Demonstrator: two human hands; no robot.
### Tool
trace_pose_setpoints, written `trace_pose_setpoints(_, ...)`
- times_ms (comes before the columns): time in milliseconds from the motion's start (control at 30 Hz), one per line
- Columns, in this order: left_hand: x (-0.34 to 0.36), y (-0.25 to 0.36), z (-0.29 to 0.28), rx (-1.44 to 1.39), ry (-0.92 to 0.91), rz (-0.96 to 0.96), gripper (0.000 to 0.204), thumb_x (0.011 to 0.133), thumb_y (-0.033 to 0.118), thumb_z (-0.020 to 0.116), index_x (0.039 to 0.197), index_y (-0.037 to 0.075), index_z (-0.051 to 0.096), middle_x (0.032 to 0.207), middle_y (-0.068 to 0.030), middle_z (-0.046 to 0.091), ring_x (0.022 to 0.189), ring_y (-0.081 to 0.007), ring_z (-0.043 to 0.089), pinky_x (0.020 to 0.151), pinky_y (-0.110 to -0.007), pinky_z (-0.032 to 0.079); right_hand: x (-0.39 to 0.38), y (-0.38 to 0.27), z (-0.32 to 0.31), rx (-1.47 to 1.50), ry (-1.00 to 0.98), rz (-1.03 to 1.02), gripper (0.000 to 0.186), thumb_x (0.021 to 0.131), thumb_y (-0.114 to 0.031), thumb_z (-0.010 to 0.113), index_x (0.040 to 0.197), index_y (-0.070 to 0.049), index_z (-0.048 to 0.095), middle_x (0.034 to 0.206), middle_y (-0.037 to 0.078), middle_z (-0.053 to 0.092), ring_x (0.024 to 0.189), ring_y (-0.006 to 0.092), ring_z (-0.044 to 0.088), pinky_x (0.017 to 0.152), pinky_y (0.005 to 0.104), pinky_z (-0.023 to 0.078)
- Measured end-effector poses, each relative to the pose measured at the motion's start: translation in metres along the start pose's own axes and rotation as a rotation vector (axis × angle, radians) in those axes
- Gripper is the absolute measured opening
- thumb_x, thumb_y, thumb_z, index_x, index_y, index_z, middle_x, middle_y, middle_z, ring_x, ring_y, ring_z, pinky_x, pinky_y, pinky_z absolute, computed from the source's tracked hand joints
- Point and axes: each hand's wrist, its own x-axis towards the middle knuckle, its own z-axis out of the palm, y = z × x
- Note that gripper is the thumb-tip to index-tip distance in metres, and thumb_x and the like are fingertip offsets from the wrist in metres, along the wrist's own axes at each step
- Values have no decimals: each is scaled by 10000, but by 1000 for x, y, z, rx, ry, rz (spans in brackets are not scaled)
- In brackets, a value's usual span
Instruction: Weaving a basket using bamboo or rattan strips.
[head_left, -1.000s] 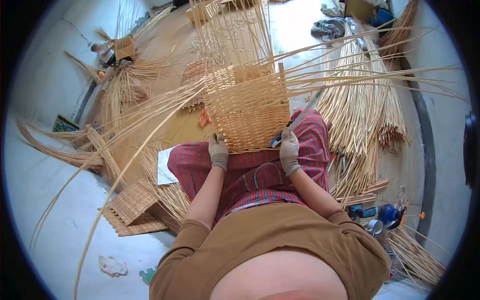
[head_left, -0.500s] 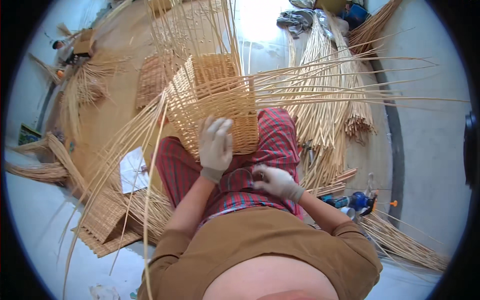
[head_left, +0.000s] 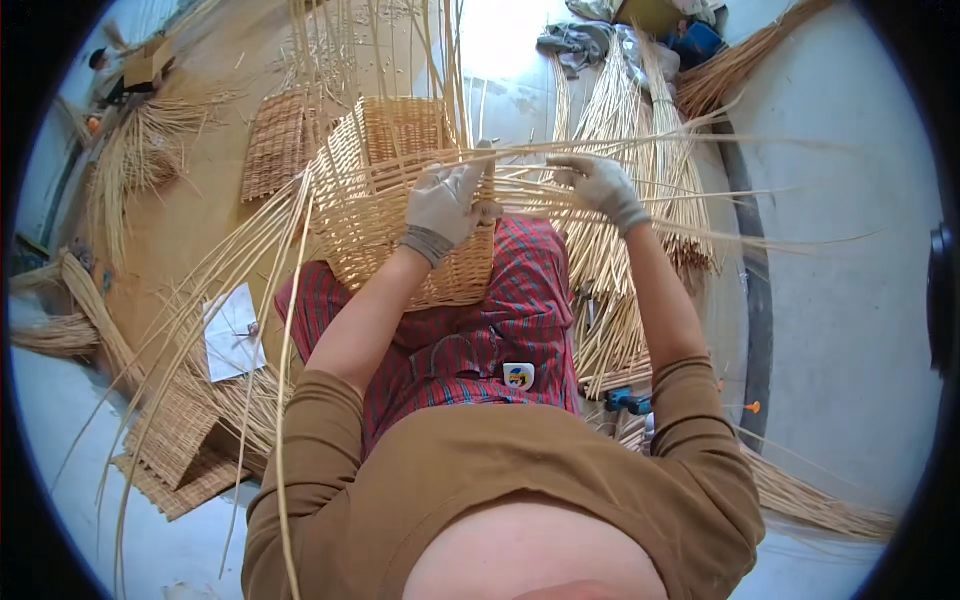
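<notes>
A half-woven wicker basket rests tilted on my lap, long loose strands standing up from its rim and fanning out at both sides. My left hand, in a pale glove, is closed at the basket's right front corner, fingers and thumb on either side of the weave and strand ends. Out to the right, my gloved right hand has its fingers bent around some of the wicker strands that run rightward from that corner. Its palm side is partly hidden.
Bundles of peeled rods lie to the right, beside a blue-black power tool. Woven panels and a white sheet are at the left. Another woven piece lies behind the basket. A person is at the far left.
My right hand has risen from my lap to the strands on the right. My left hand has slid up from the basket's front wall to its right corner.
</notes>
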Motion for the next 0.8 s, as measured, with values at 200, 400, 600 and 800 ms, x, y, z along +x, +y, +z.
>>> trace_pose_setpoints(200,4,2,-5,-98,91,34,799,877,516,725,1521,116,475,1252,-128,706,1198,-326,642,1050,-500,436,-45,-17,-24,-464,543,-537,200,919,-361,695,1037,-223,780,892,10,737,891,202,710,873,414,538)
trace_pose_setpoints(400,4,11,13,-7,223,38,662,894,381,745,1462,117,529,1260,-115,700,1170,-309,631,1031,-480,445,-6,-104,-13,-388,432,-1316,311,952,-226,595,1244,-167,683,1100,-11,693,972,173,656,839,362,523)
trace_pose_setpoints(600,11,4,6,-916,580,-365,305,1024,153,623,1319,79,649,1131,-112,747,992,-220,717,767,-364,578,-12,-124,-25,-382,425,-1222,331,996,-226,627,1311,-132,671,1357,95,654,1242,273,631,1019,422,536)
trace_pose_setpoints(800,-11,-26,-12,-1444,458,-647,260,1086,180,556,1286,50,660,1011,-75,773,847,-170,765,538,-251,556,-24,-102,11,325,251,-159,436,951,-356,716,1295,-93,663,1095,144,719,1022,308,694,872,419,552)
